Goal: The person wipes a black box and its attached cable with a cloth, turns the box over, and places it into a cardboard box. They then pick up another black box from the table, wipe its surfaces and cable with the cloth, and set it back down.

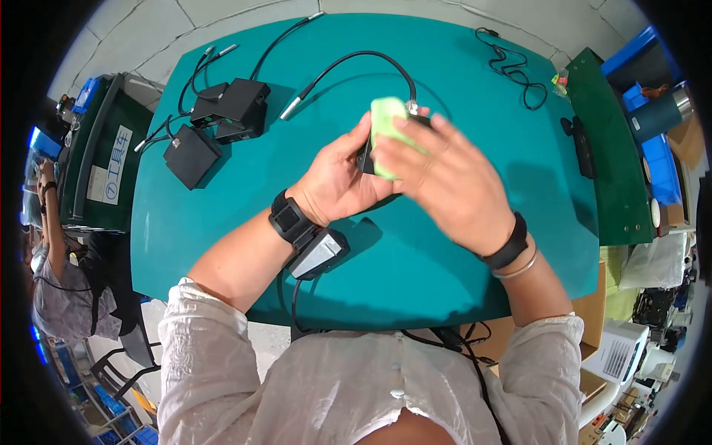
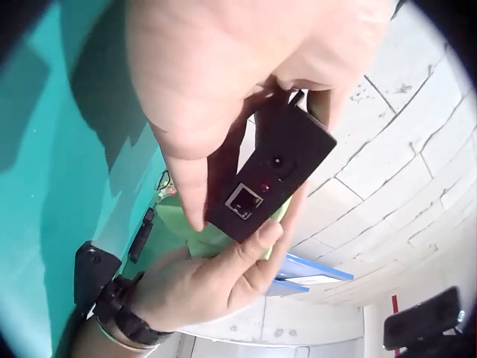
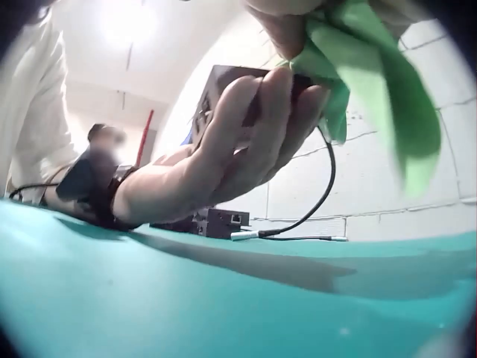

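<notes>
My left hand (image 1: pixel 337 182) grips a black box (image 2: pixel 279 168) from below, fingers curled round its sides. On the box's end face, a network port (image 2: pixel 244 201), a small red light and a round socket show in the left wrist view. A thin black cable (image 1: pixel 356 54) with a metal tip runs from its far end. A light green cloth (image 1: pixel 387 122) lies against the box's upper side. My right hand (image 1: pixel 452 185), blurred in the head view, holds the cloth over the box. In the right wrist view, a loose cloth end (image 3: pixel 414 112) hangs down.
More black boxes (image 1: pixel 241 107) with short metal-tipped cables stand at the table's back left, one box (image 1: pixel 191 156) nearer. A coiled black cable (image 1: pixel 512 70) lies at the back right, a black device (image 1: pixel 578 148) at the right edge. A green cabinet (image 1: pixel 100 163) stands left.
</notes>
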`<state>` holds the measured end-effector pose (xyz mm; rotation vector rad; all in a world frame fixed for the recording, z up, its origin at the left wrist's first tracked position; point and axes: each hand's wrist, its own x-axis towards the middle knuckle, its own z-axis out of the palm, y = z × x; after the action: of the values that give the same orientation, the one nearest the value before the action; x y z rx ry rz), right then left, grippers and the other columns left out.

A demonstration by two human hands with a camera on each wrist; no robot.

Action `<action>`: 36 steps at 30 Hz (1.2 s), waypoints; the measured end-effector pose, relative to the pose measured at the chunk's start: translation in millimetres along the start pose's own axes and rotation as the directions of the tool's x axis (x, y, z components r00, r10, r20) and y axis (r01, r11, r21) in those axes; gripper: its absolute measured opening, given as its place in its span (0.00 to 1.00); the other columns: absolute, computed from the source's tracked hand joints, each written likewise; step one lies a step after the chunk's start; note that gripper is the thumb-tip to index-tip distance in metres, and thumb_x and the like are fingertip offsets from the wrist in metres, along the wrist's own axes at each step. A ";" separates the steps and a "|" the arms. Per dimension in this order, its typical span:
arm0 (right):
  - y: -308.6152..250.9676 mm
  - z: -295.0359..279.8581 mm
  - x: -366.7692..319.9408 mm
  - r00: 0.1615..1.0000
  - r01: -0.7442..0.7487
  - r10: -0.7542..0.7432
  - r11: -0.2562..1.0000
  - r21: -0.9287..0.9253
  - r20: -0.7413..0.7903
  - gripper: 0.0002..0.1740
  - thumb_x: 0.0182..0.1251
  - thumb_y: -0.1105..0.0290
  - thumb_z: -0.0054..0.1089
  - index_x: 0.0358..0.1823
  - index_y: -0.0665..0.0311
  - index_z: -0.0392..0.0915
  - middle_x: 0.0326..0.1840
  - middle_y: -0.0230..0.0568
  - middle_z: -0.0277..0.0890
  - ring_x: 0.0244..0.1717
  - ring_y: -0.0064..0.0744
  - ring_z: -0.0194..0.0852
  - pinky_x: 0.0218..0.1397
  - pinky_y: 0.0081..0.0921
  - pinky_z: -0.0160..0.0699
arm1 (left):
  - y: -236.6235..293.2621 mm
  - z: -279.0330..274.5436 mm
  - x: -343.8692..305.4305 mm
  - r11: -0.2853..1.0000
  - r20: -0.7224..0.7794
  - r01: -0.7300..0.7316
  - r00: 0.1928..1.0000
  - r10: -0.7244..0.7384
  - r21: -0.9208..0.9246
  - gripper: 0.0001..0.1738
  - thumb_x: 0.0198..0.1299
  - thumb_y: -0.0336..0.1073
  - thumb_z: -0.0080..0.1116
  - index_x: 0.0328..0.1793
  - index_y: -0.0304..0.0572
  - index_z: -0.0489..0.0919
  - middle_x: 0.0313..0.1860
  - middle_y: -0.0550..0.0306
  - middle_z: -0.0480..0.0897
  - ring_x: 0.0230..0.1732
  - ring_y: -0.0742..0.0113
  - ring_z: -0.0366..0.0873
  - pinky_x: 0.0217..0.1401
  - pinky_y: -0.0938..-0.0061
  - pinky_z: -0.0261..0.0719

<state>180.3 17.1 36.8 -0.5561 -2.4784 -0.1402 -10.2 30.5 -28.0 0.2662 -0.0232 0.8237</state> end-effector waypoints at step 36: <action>-14.7 2.6 1.5 0.999 0.044 -0.045 0.997 0.060 0.023 0.19 0.54 0.75 0.59 0.50 0.64 0.80 0.57 0.35 0.76 0.62 0.36 0.70 0.66 0.34 0.70 | 1.8 11.8 -0.5 0.955 -0.293 0.011 0.953 0.080 0.296 0.23 0.72 0.51 0.42 0.50 0.36 0.75 0.38 0.54 0.82 0.40 0.64 0.83 0.46 0.71 0.85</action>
<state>171.6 4.9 35.8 -0.4805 -2.5112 -0.0774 -10.9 28.5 -16.3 0.4190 0.3869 0.8957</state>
